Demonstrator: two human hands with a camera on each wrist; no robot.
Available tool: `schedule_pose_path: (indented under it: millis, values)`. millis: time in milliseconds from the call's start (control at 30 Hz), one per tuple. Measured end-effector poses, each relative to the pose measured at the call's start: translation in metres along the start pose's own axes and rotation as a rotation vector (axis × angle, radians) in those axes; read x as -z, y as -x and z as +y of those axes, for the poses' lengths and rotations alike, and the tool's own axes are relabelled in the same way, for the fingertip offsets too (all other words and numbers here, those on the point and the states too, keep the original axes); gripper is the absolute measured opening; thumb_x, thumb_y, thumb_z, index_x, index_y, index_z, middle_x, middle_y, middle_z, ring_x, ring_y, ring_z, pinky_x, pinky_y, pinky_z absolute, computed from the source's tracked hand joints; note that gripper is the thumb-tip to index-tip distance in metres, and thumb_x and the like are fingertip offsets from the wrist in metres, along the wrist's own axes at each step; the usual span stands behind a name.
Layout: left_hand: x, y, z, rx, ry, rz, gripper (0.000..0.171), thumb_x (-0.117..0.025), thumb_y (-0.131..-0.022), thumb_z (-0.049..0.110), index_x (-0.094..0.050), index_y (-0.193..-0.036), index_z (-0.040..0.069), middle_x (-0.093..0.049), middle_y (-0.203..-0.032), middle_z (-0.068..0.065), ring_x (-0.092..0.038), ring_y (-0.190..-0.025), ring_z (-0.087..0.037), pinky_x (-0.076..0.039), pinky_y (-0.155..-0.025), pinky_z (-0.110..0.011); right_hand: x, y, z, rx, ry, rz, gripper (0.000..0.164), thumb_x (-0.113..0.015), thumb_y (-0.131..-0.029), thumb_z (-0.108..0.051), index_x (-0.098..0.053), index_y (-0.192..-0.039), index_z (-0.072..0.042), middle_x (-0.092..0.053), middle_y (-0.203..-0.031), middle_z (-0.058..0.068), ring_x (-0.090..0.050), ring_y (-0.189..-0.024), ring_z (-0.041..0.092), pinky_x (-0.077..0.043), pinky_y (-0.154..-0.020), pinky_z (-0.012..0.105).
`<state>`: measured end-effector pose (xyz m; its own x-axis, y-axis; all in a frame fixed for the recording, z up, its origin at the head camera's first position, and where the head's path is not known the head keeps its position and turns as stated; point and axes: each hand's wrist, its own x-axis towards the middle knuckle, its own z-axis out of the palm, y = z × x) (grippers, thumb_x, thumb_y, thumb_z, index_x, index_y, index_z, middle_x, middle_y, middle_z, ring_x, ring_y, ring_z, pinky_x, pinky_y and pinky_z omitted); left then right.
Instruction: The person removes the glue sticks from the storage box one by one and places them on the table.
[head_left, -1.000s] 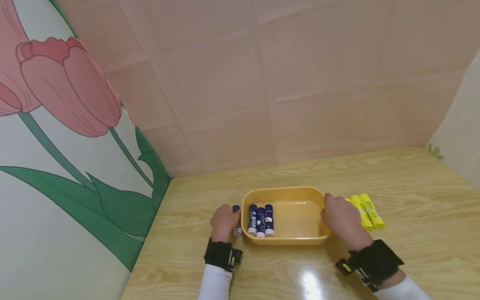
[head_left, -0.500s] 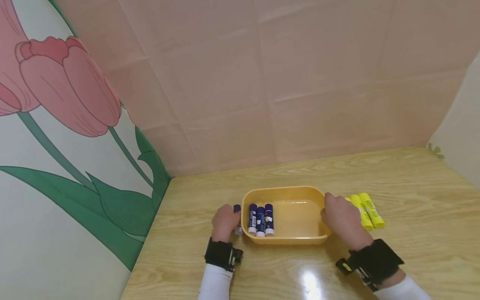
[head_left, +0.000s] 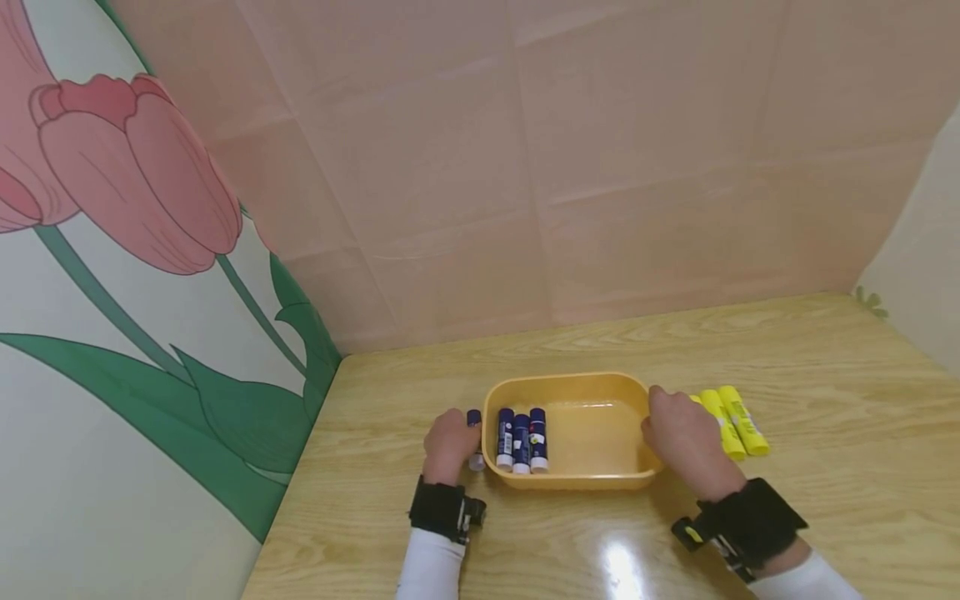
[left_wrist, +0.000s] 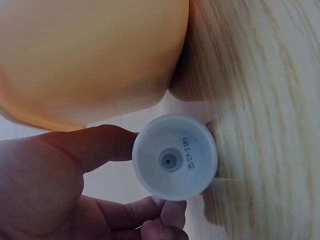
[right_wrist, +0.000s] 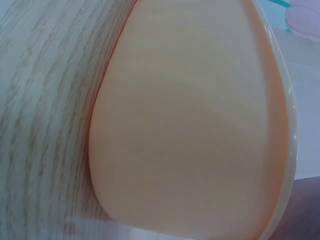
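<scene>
A yellow-orange plastic basket (head_left: 585,482) stands on the wooden table. Inside, at its left end, lie a left dark blue glue stick (head_left: 505,437), a middle one (head_left: 521,446) and a right one (head_left: 538,442), all with white bases. Just outside the basket's left wall, my left hand (head_left: 448,437) holds another blue glue stick (head_left: 476,461) between thumb and fingers. Its round white base (left_wrist: 175,157) faces the left wrist camera, below the basket wall (left_wrist: 100,55). My right hand (head_left: 686,433) grips the basket's right rim; the right wrist view shows only the basket's side (right_wrist: 185,125), no fingers.
Several yellow glue sticks (head_left: 742,421) lie side by side to the right of the basket, one partly hidden behind my right hand. A pinkish covered wall (head_left: 540,208) rises behind the table (head_left: 420,375). A tulip-painted wall (head_left: 150,208) bounds the left side.
My left hand and its glue stick have shifted very slightly right, close to the basket. The right hand, the basket and the other glue sticks have not moved.
</scene>
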<state>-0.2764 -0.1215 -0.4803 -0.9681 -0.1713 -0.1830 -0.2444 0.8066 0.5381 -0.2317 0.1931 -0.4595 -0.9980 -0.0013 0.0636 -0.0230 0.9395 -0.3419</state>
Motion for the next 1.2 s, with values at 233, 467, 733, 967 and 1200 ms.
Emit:
schedule_pose_path:
  millis: [233, 467, 733, 967, 1200]
  values:
    - [0.001, 0.001, 0.001, 0.003, -0.006, 0.005, 0.029, -0.063, -0.096, 0.03, -0.063, -0.095, 0.001, -0.057, -0.079, -0.01, -0.055, -0.069, -0.024, -0.044, -0.056, -0.033, 0.0, 0.0, -0.001, -0.004, -0.003, -0.01, 0.018, -0.059, -0.089, -0.005, -0.054, -0.097, 0.01, -0.051, -0.068, 0.013, -0.05, -0.055, 0.024, -0.04, -0.044, 0.031]
    - [0.004, 0.004, 0.001, -0.003, -0.02, 0.005, 0.033, -0.063, -0.096, 0.034, -0.063, -0.093, 0.001, -0.057, -0.078, -0.01, -0.055, -0.068, -0.024, -0.044, -0.055, -0.032, 0.0, 0.0, 0.0, 0.0, -0.003, -0.009, 0.017, -0.059, -0.089, -0.005, -0.054, -0.096, 0.01, -0.052, -0.069, 0.014, -0.05, -0.056, 0.025, -0.04, -0.045, 0.032]
    - [0.01, 0.006, 0.004, -0.03, -0.045, 0.067, 0.037, -0.052, -0.102, 0.032, -0.06, -0.099, -0.003, -0.056, -0.079, -0.012, -0.054, -0.066, -0.024, -0.044, -0.056, -0.035, 0.0, 0.002, -0.004, 0.008, -0.002, -0.002, 0.015, -0.057, -0.089, -0.004, -0.053, -0.094, 0.009, -0.052, -0.068, 0.014, -0.05, -0.055, 0.026, -0.041, -0.043, 0.034]
    - [0.019, 0.018, 0.021, -0.107, -0.094, 0.182, 0.042, -0.054, -0.1, 0.034, -0.058, -0.116, -0.005, -0.06, -0.103, -0.019, -0.062, -0.086, -0.03, -0.054, -0.073, -0.048, 0.001, 0.003, -0.006, 0.002, -0.003, -0.012, 0.015, -0.056, -0.09, -0.004, -0.051, -0.094, 0.01, -0.051, -0.067, 0.015, -0.051, -0.054, 0.026, -0.041, -0.043, 0.034]
    - [0.013, 0.038, 0.052, -0.217, 0.006, 0.104, 0.035, -0.066, -0.095, 0.03, -0.067, -0.116, 0.002, -0.066, -0.096, -0.008, -0.061, -0.08, -0.019, -0.054, -0.071, -0.038, 0.0, 0.004, -0.004, 0.0, 0.012, 0.002, 0.014, -0.054, -0.09, -0.004, -0.05, -0.094, 0.009, -0.052, -0.067, 0.016, -0.051, -0.053, 0.027, -0.041, -0.042, 0.035]
